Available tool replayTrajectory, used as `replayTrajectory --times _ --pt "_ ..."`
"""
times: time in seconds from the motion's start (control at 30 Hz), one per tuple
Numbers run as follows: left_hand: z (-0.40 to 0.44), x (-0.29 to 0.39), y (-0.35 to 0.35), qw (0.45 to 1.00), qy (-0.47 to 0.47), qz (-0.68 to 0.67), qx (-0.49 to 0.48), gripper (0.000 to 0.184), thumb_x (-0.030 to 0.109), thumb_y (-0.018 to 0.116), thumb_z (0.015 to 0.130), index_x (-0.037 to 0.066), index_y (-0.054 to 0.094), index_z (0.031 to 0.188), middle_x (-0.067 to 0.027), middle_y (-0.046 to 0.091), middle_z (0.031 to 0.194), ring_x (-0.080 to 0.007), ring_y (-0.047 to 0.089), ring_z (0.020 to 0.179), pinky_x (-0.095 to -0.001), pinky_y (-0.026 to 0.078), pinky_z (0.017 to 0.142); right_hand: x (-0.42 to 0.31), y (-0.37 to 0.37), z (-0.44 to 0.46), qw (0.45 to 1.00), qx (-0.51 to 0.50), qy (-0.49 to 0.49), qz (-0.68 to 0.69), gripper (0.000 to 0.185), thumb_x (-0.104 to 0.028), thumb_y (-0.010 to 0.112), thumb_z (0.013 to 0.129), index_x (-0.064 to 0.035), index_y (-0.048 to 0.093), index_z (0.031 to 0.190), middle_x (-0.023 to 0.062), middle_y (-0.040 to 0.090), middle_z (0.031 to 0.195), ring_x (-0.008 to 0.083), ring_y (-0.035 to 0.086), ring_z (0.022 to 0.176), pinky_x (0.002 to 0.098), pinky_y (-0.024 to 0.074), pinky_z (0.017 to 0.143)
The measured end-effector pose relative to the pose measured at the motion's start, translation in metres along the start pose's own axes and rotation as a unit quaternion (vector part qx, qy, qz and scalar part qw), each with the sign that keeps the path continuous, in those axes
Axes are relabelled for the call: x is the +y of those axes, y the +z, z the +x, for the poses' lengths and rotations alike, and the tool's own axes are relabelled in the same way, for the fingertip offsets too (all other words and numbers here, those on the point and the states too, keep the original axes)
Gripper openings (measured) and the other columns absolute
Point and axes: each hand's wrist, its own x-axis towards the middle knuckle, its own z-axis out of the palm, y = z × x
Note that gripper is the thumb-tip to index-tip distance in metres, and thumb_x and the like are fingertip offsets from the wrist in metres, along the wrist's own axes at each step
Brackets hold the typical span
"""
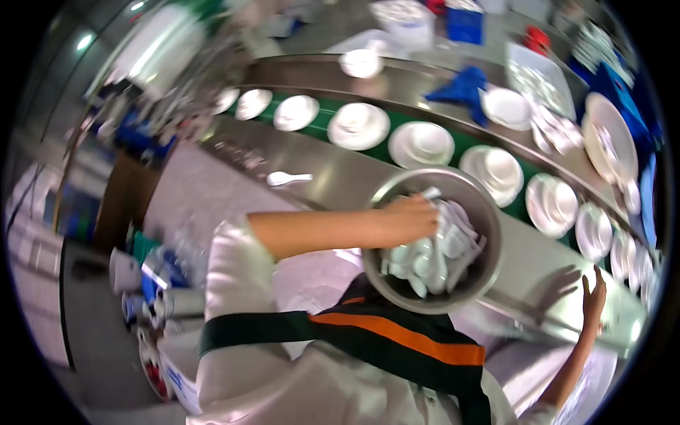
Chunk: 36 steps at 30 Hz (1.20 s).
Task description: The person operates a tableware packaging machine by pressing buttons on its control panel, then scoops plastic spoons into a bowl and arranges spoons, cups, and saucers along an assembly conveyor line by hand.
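A round metal bowl (489,265) holds a heap of white spoons (435,255). My left hand (411,218) reaches over its rim into the heap. Its fingers are curled round a white spoon (431,193), whose end sticks out above them; the rest is hidden by the hand. To the right, my right hand (593,294) is held over the metal counter, fingers apart and nothing in them, casting a shadow on the surface. One loose white spoon (289,178) lies on the counter left of the bowl.
Beyond the bowl a green conveyor belt (322,127) carries a row of white dishes (423,144) stacked with small bowls. On the far ledge are a blue cloth (460,92), a white plate (506,108), spoons and a clear tray (540,81). Small crumbs lie on the metal counter (340,180).
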Motion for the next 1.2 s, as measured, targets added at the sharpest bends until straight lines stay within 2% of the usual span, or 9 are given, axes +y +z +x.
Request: replayTrajectory --times 0.13,0.3,0.4,0.53,0.73,0.8,0.87,1.03,1.2 --pt "0.005 -0.004 -0.028 0.996 0.083 0.023 0.009 0.006 0.011 0.053 0.07 0.009 0.057 0.073 -0.0043 0.054 0.075 -0.0198 0.051 0.085 -0.0347 0.036 0.081 -0.169 -0.048 0.041 0.944 -0.049 -0.095 0.311 0.04 -0.003 0.057 0.079 -0.0035 0.049 0.119 0.016 0.055 0.111 0.0262 0.055 0.095 0.0338 0.045 0.08" --pt "-0.009 -0.008 -0.053 0.997 0.062 -0.032 0.029 0.009 0.018 0.057 0.072 0.01 0.056 0.069 -0.0056 0.054 0.071 -0.0201 0.053 0.077 -0.0348 0.04 0.07 -0.304 -0.072 0.046 0.879 -0.152 -0.263 0.367 0.042 -0.002 0.064 0.07 0.0001 0.052 0.111 0.0157 0.057 0.108 0.0305 0.057 0.093 0.0348 0.0467 0.078" --pt "-0.031 -0.024 -0.062 0.989 -0.007 -0.138 0.058 0.018 0.024 0.059 0.078 0.006 0.056 0.076 -0.0054 0.055 0.067 -0.0197 0.055 0.068 -0.0333 0.043 0.06 -0.342 -0.044 0.052 0.895 -0.169 -0.377 0.169 0.06 -0.008 0.067 0.066 -0.0003 0.042 0.12 0.0193 0.05 0.114 0.0376 0.054 0.094 0.0391 0.0455 0.082" --pt "-0.099 -0.082 -0.072 0.782 -0.272 -0.525 0.197 0.014 0.014 0.046 0.089 0.005 0.052 0.098 -0.0029 0.054 0.067 -0.0104 0.05 0.06 -0.0246 0.043 0.056 -0.366 0.009 0.06 0.897 -0.211 -0.371 0.118 0.07 -0.005 0.066 0.059 -0.0038 0.037 0.123 0.0193 0.046 0.117 0.0379 0.052 0.096 0.0408 0.0451 0.081" --pt "-0.32 -0.287 -0.022 0.421 -0.487 -0.522 0.56 0.024 0.01 0.038 0.087 -0.005 0.049 0.102 -0.0111 0.057 0.078 -0.018 0.051 0.062 -0.0289 0.044 0.058 -0.362 0.008 0.061 0.936 -0.188 -0.28 0.102 0.056 -0.001 0.062 0.057 -0.0026 0.049 0.112 0.0191 0.053 0.1 0.0354 0.053 0.088 0.042 0.0437 0.076" --pt "-0.411 -0.374 0.01 0.352 -0.516 -0.539 0.565 0.022 0.009 0.037 0.087 -0.005 0.047 0.101 -0.0142 0.058 0.083 -0.0195 0.052 0.063 -0.0297 0.044 0.057 -0.362 0.004 0.056 0.959 -0.212 -0.029 0.187 0.045 0.002 0.057 0.057 0.0032 0.055 0.102 0.0195 0.058 0.093 0.0347 0.056 0.089 0.0373 0.0441 0.082" --pt "-0.483 -0.44 0.043 0.263 -0.497 -0.563 0.605 0.018 0.001 0.033 0.081 -0.004 0.043 0.094 -0.0188 0.061 0.081 -0.0202 0.053 0.053 -0.0307 0.044 0.047 -0.322 0.011 0.038 0.99 -0.114 -0.021 0.077 0.041 0.005 0.052 0.059 0.0026 0.054 0.1 0.0206 0.058 0.089 0.0366 0.056 0.085 0.0394 0.0436 0.078" --pt "-0.581 -0.55 0.09 0.234 -0.585 -0.502 0.592 0.029 0.003 0.028 0.083 0.007 0.044 0.107 -0.0172 0.063 0.084 -0.0184 0.055 0.052 -0.0292 0.044 0.044 -0.228 0.039 -0.036 1.0 0.012 -0.02 -0.018 0.025 0.003 0.054 0.078 -0.0014 0.052 0.103 0.0107 0.057 0.082 0.0226 0.054 0.075 0.0314 0.0449 0.069" --pt "-0.666 -0.624 0.112 0.269 -0.591 -0.556 0.519 0.037 0.029 0.028 0.091 0.006 0.048 0.112 -0.0139 0.061 0.097 -0.0211 0.058 0.072 -0.0297 0.049 0.061 -0.439 -0.078 0.026 0.933 -0.138 0.176 -0.284 0.025 -0.024 0.059 0.08 -0.0031 0.061 0.094 0.0168 0.063 0.085 0.0249 0.062 0.071 0.0329 0.0477 0.059"
